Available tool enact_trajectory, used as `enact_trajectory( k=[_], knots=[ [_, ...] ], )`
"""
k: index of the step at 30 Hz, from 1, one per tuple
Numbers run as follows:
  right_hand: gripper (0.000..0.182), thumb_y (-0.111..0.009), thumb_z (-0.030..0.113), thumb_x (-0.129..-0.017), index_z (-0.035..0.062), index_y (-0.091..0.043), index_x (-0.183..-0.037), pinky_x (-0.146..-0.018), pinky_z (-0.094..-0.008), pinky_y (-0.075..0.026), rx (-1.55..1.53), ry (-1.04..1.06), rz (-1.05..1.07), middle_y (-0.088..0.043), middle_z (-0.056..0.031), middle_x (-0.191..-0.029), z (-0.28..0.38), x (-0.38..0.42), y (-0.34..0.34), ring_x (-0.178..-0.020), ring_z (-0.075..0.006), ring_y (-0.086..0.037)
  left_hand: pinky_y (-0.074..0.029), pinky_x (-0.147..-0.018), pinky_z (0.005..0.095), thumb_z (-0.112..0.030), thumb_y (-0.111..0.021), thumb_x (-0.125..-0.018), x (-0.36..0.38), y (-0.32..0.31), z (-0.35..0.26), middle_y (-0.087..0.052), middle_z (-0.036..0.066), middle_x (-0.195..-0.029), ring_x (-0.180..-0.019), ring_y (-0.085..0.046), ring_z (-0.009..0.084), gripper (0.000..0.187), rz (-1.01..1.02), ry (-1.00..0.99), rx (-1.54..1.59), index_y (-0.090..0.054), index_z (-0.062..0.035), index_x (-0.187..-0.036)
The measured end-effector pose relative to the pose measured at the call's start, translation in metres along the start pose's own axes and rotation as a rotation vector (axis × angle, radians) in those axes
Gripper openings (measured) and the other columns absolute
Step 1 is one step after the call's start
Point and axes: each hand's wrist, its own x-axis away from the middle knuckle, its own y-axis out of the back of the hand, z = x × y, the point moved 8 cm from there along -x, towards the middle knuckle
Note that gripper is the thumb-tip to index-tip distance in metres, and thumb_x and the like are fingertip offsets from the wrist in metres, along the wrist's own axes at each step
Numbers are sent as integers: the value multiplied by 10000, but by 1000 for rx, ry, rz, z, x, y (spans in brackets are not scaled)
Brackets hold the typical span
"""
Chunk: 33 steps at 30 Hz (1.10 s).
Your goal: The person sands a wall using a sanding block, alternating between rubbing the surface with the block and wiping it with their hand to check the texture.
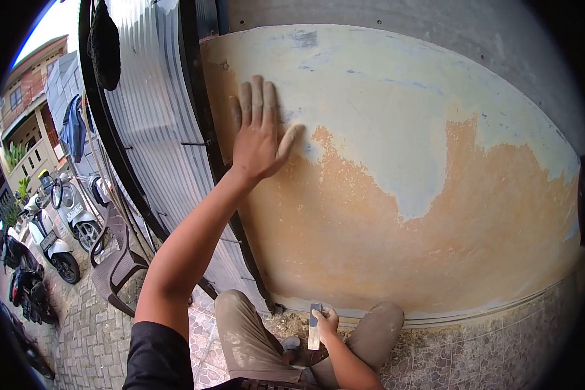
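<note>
My left hand (259,133) lies flat on a wall (403,149), fingers spread and pointing up, near the wall's left edge. The wall's pale blue-grey coat is stripped over a wide patch (370,240), baring orange-brown plaster. My right hand (325,320) hangs low between my knees and grips a scraper (314,333), its flat blade pointing down. My knees in dusty khaki trousers (247,338) are bent close to the foot of the wall.
A corrugated metal gate (156,136) in a black frame stands just left of the wall. A brown plastic chair (114,266) and parked scooters (62,227) stand on the paved ground to the left. A tiled strip (494,338) runs along the wall's base.
</note>
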Motion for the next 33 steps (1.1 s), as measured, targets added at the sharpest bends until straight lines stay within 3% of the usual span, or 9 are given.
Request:
enact_trajectory(
  k=[7,13,17,21,22,23,24,29,33],
  knots=[
    [281,-776,9,-863,2,-638,-1108,-717,-302,-558,-26,7,31,-721,-70,-943,14,5,-6,-791,-142,-677,-3,-1277,540,-665,-490,-972,20,-4,-20,-149,162,-1708,-1587,-67,344,949,260,-238,42,-176,-67,-1639],
    [287,-766,35,-885,3,-627,-1135,-835,-287,-523,-156,167,64,-701,-79,-1052,154,11,-19,-927,-130,-651,-75,-1279,552,-698,-463,-962,-52,20,-7,-217,53,-1704,-1577,-160,301,874,1,-241,6,-231,-200,-1642],
    [256,-772,64,-908,8,-612,-1099,-781,-249,-516,-113,610,127,-693,-44,-991,313,34,-58,-858,-79,-625,-33,-1285,517,-679,-408,-1003,-102,14,6,-181,72,-1713,-1590,-83,298,835,-79,-175,-44,-196,-198,-1652],
    [285,-778,96,-918,-6,-613,-1127,-763,-252,-517,50,1066,143,-690,-44,-1004,452,91,-106,-856,-70,-606,-147,-1266,544,-509,-435,-1047,-115,29,5,-400,71,-1618,-1537,-274,311,611,-343,-119,19,-397,-193,-1569],
    [273,-783,91,-908,-4,-625,-1109,-734,-262,-518,87,1165,108,-689,-48,-982,476,103,-117,-834,-88,-613,-212,-1238,532,-393,-499,-1027,-115,39,0,-469,136,-1512,-1475,-345,356,529,-342,-137,38,-473,-102,-1468],
    [262,-789,86,-898,-3,-637,-1092,-706,-272,-519,124,1262,75,-688,-52,-960,496,113,-127,-813,-105,-620,-277,-1210,519,-277,-564,-1007,-115,49,-4,-538,200,-1406,-1413,-417,402,448,-340,-156,56,-549,-11,-1368],
    [262,-789,86,-898,-3,-637,-1092,-706,-272,-519,131,1260,64,-688,-52,-960,511,112,-137,-813,-105,-620,-193,-1247,541,-287,-497,-1043,-117,46,1,-508,196,-1470,-1474,-351,413,444,-220,-96,191,-522,-24,-1400],
    [250,-811,44,-823,42,-683,-1037,-630,-358,-516,446,1853,-325,-623,-97,-870,562,146,-185,-726,-258,-623,-230,-1236,532,-318,-553,-1003,-117,40,7,-578,136,-1402,-1406,-448,355,438,-324,-94,206,-566,-87,-1375],
    [276,-804,12,-795,58,-685,-1039,-640,-383,-517,551,1914,-422,-604,-84,-865,552,135,-209,-749,-268,-611,-278,-1217,523,-268,-616,-940,-117,38,12,-674,66,-1247,-1272,-563,302,343,-470,-106,234,-662,-122,-1246]
  ],
)
